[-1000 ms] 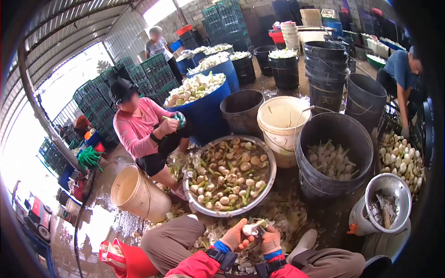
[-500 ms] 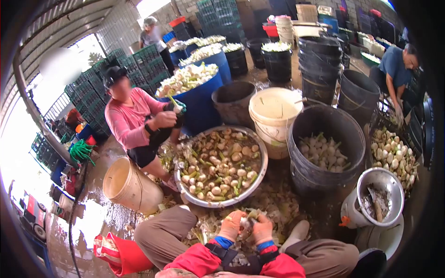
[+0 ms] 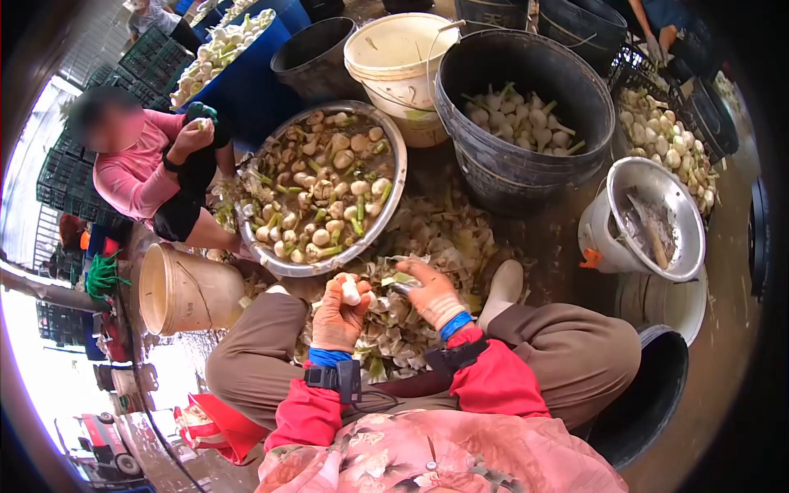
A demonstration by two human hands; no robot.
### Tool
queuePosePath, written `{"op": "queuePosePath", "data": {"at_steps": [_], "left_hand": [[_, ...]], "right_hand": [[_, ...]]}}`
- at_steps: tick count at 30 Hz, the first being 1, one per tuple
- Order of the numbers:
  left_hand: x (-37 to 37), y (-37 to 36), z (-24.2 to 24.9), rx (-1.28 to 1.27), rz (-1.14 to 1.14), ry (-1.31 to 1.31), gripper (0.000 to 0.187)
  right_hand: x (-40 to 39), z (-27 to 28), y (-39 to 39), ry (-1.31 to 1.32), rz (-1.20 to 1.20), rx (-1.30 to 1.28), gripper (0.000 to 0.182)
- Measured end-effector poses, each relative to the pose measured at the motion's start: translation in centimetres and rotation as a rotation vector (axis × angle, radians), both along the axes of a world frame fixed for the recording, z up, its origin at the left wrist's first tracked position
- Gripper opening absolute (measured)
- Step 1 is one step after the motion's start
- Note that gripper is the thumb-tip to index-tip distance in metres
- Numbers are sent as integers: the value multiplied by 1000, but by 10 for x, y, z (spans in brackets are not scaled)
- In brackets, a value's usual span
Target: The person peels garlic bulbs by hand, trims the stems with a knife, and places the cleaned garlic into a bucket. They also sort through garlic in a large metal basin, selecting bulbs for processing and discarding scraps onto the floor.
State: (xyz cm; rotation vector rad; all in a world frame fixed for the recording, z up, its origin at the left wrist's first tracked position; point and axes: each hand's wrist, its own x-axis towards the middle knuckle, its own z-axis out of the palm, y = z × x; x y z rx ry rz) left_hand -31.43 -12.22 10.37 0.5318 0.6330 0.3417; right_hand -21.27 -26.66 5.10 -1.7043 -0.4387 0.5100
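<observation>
Bulb (image 3: 350, 289) in the left hand, over a layer of peelings

The bulb is small, rounded and white, with a smooth, pale surface; fingers hide part of its outline. It lies in the left hand (image 3: 336, 319), raised above the wearer's lap. This hand is curled closed around the bulb, with the fingers bent over it. The right hand (image 3: 432, 298), just beside, is wide open: fingers extended, thumb apart, bulb untouched. A greyish object (image 3: 402, 287) shows at its fingertips, too small to identify. Each wrist bears a blue band.

Beneath and beyond the hands, pale and green peelings (image 3: 436, 246) cover the floor. Farther out stands a round metal basin (image 3: 309, 269), containing bulbs and green stalk pieces in brownish liquid. To its right are an upright cream bucket (image 3: 408, 119) and a large black tub (image 3: 526, 177), the latter holding white bulbs with stalks. At far right, a metal bowl (image 3: 694, 234) contains a tool (image 3: 652, 237). A co-worker (image 3: 131, 168) in a pink top sits left of the basin.
</observation>
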Motion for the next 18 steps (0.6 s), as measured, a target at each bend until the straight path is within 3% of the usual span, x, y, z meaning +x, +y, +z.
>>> {"op": "queuePosePath", "data": {"at_steps": [3,5,7,9,11,13,15,18], "left_hand": [[-1,0,-19,145,-43,121,31],[-1,-1,-33,462,-283,213,32],[3,-15,-26,521,-247,277,32],[4,-21,-13,206,-142,-40,31],[5,-21,-1,120,-151,-104,32],[6,-17,5,-43,-157,-180,31],[8,-9,-2,-54,-124,-151,28],[33,19,-29,-211,48,206,19]], "right_hand": [[-18,14,20,338,-7,375,44],[-24,20,25,-179,-55,60,44],[-25,7,30,-117,-112,158,38],[-18,4,26,154,-212,286,33],[-6,-12,21,657,-385,477,34],[4,-41,16,795,-520,631,38],[0,-60,15,643,-551,664,39],[-5,-53,16,677,-536,478,30]]}}
